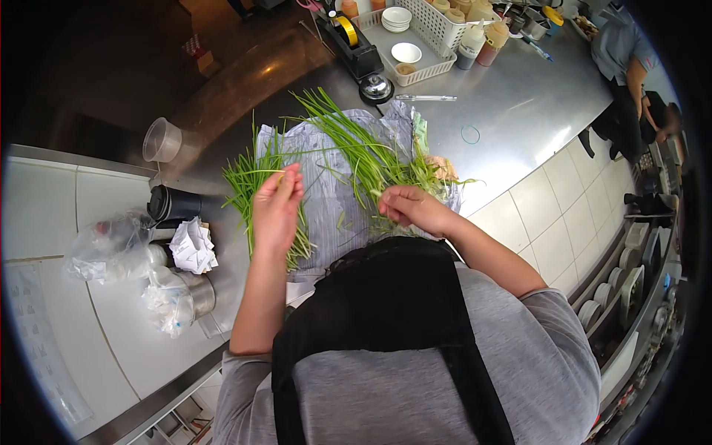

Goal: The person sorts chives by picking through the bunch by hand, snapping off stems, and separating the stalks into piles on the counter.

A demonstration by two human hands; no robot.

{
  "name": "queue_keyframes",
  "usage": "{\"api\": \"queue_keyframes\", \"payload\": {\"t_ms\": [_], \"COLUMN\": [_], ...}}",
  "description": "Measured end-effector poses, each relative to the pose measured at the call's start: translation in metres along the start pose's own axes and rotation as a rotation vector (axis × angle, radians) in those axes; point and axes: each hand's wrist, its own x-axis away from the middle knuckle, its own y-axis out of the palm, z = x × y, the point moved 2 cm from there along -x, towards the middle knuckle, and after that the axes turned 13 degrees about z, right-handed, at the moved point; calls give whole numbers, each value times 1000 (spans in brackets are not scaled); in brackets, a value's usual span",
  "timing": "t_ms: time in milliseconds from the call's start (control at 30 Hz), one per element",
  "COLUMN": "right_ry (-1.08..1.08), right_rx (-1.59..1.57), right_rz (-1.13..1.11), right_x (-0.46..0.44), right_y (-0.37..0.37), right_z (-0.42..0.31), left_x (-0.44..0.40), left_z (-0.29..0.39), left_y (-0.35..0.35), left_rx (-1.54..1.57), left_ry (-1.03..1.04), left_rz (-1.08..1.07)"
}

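Long green stalks lie in two bunches on a crumpled grey-striped sheet on the metal counter. My left hand is raised over the left bunch, its fingers pinched on a thin green stalk that extends to the left. At the lower end of the right bunch is my right hand, with its fingers curled and closed; what they hold, if anything, is hidden. Pale, leafy trimmings lie just beyond my right hand.
Behind the sheet stand a tape dispenser, a bell and a white basket. A clear cup, a black cup and crumpled papers are at the left. Another person stands at the upper right.
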Motion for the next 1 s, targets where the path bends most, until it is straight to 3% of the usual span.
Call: {"api": "queue_keyframes", "payload": {"t_ms": [67, 100, 133, 167, 200, 233, 267, 300, 333, 433, 533, 667, 800, 867, 1000], "right_ry": [-376, -452, -451, -570, -689, -708, -707, -790, -867, -788, -867, -899, -961, -1118, -985], "right_rx": [272, 270, 268, 413, 560, 828, 828, 1127, 1431, 1536, 1656, 1726, 1513, 1085, 725], "right_rz": [225, 294, 292, 401, 512, 499, 497, 557, 611, 628, 679, 715, 768, 746, 662], "right_x": [-1, -5, -7, -7, -6, -6, -9, -12, -14, -33, -74, -103, -92, -74, -43], "right_y": [-7, -11, -13, -16, -19, -21, -23, -22, -21, -8, -9, -18, -14, -12, 13], "right_z": [-7, -4, -5, -8, -13, -20, -19, -18, -19, -40, -44, -42, -63, -78, -82], "left_x": [2, 3, 6, 10, 12, 16, 19, 22, 23, 26, 28, 37, 41, 37, 24], "left_z": [21, 28, 34, 38, 39, 38, 38, 38, 38, 37, 43, 59, 62, 46, 7], "left_y": [-22, -34, -49, -63, -75, -86, -95, -99, -102, -104, -98, -87, -68, -58, 9], "left_rx": [-462, -463, -696, -930, -933, -1174, -1414, -1476, -1475, -1525, -1585, -1586, -1463, -1001, -725], "left_ry": [158, 159, 237, 313, 312, 374, 436, 414, 411, 379, 411, 602, 645, 518, 93], "left_rz": [97, 100, 167, 233, 234, 274, 314, 303, 306, 247, 233, 228, 237, 149, -152]}}
